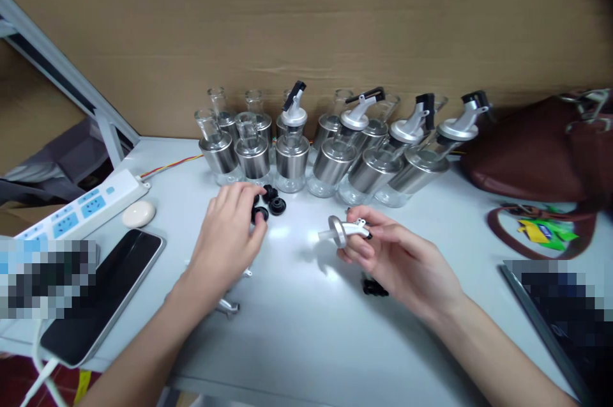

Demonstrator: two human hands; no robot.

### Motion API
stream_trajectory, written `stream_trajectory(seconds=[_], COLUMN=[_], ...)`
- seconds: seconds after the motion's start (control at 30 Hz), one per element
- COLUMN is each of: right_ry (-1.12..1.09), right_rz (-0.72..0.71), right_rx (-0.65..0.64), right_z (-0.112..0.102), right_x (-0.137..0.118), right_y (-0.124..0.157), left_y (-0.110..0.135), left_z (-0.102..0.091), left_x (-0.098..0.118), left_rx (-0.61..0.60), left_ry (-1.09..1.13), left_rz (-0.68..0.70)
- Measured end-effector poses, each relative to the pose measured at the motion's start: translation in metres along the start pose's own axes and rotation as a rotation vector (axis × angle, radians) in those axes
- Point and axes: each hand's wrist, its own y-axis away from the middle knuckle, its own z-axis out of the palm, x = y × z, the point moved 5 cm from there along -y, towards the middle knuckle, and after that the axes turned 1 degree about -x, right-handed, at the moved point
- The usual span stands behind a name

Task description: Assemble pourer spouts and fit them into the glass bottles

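Observation:
My right hand [397, 257] holds a silver pour spout [343, 230] pinched between thumb and fingers, a little above the white table [297, 324]. My left hand [228, 234] reaches over a small cluster of black rubber stoppers [272, 199], its fingertips pinching one of them. A row of glass bottles with steel sleeves [292, 158] stands behind both hands; several at the right carry silver spouts with black flaps [412, 126], those at the left have bare necks. Another black part [375, 287] lies under my right wrist.
A black phone [103, 295] on a cable lies at the left, beside a white power strip [79, 209] and a round white object [138, 213]. A brown bag [541, 158] sits at the right. Loose silver parts [228, 308] lie near my left forearm. Cardboard backs the table.

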Motion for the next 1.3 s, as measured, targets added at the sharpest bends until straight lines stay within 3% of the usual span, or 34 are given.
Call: stream_trajectory(seconds=[0.17,0.5,0.57,0.7,0.8,0.97,1.13,1.3], right_ry=[-0.031,0.030,0.038,0.083,0.151,0.218,0.356,0.676], right_rz=[-0.005,-0.030,-0.048,-0.111,-0.136,-0.139,-0.271,-0.448], right_rx=[0.002,0.023,0.048,0.175,0.195,0.047,0.010,0.134], right_z=[0.000,0.001,-0.001,-0.007,-0.007,0.000,0.001,0.005], right_x=[0.001,-0.002,-0.002,-0.004,-0.004,0.000,-0.002,-0.006], right_y=[0.001,0.003,0.003,0.004,0.005,0.008,0.014,0.020], left_y=[-0.003,-0.001,0.001,0.017,0.028,0.034,0.032,0.031], left_z=[0.010,0.010,0.005,-0.004,0.004,0.024,0.027,0.031], left_x=[-0.011,-0.011,-0.003,0.024,0.035,0.037,0.037,0.037], left_rx=[-0.195,-0.122,-0.021,0.229,0.118,-0.169,-0.178,-0.196], left_ry=[-0.245,-0.244,-0.117,0.348,0.746,1.321,1.464,1.513], left_rz=[-0.064,-0.011,0.034,0.229,0.172,-0.150,-0.328,-0.387])
